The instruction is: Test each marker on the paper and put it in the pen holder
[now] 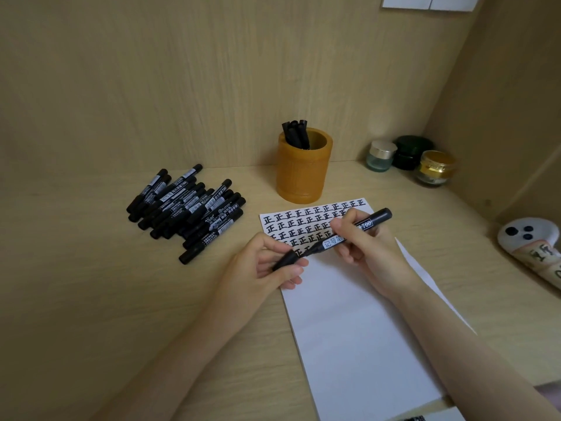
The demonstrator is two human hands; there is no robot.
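Two hands meet at frame centre: our right hand [361, 238] grips the black labelled marker [349, 233] over the white marked paper [349, 314]; our left hand [267, 262] pinches its cap [287, 260]. Capping or uncapping, we cannot tell. The amber cylindrical pen holder [303, 174] waits above.

We count one pen holder [303, 171], one paper [349, 323], three jars [409, 161], one marker [349, 235] in hand; pile of markers [188, 208] too overlapped to count.
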